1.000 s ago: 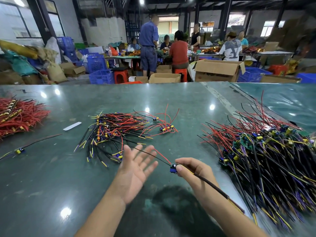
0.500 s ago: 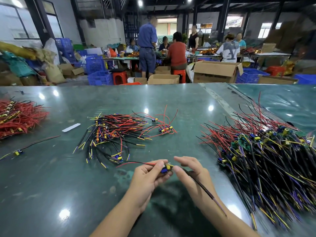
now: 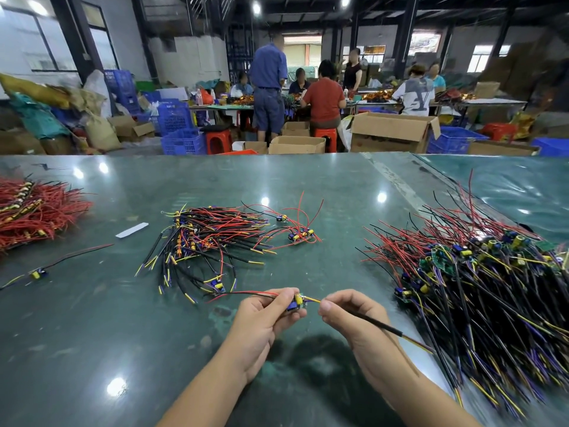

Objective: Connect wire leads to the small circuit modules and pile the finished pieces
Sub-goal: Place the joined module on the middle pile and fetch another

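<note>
Okay, nearest first: I've got both hands low centre over the green table [image 3: 92, 349]. My left hand [image 3: 264, 322] pinches the small circuit module [image 3: 296, 302] between thumb and curled fingers, red and black leads trailing left out of the grip. My right hand [image 3: 354, 318] pinches the black sleeved lead [image 3: 378, 324] near its module end, thumb and forefinger pressed together on it, yellow wire bridging the short gap to the board. The far end of that lead runs off toward the right pile.

Handling guess: module is light, rigid, with tall parts and solder joints that probably don't like twisting, so I'd hold it by the board edges, not the yellow capacitor. The lead looks floppy along its length, stiffer under the sleeve; grip close to the tip or it will bend away. Thin wire, could slip out of a loose pinch.

Just right, a big tangle, the unfinished stock pile [image 3: 480, 288], likely to snag when pulling one out. Beyond the hands, the finished pile [image 3: 209, 241] sits mid table, a few loose modules [image 3: 300, 235] just beside it. Far left, a red wire heap [image 3: 34, 211], a stray module [image 3: 38, 274] and a white strip [image 3: 131, 230]. Beyond the table edge, people at benches, cardboard boxes [image 3: 391, 131], blue crates [image 3: 181, 131].
</note>
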The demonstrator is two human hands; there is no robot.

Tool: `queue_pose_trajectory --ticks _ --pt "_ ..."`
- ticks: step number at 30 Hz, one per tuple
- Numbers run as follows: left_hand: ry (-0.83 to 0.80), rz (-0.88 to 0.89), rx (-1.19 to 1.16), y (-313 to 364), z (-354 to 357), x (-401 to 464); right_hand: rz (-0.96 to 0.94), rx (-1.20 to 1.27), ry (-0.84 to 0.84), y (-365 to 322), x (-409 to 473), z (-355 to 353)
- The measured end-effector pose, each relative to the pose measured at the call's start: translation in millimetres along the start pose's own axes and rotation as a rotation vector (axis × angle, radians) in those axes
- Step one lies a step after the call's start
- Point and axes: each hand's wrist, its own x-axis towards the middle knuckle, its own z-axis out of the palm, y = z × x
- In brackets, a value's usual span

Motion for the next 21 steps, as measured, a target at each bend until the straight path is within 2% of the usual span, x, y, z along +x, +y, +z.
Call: queue_pose_trajectory --ticks 7,13,17,21 --pt "-0.028 -0.012 0.022 -1.8 -2.1 0.6 0.025 0.062 0.036 -1.6 0.4 0.9" --pt "-0.041 -0.006 0.04 -3.0 -3.5 1.0 0.174 0.249 0.048 -2.8 2.8 0.9" --pt "-0.042 -0.001 0.071 -3.5 -3.0 1.7 0.183 0.19 0.046 -4.0 4.4 -1.2" --pt "-0.045 -0.006 0.119 -6.0 -3.0 2.8 0.112 0.078 0.048 -3.4 5.7 -1.9"
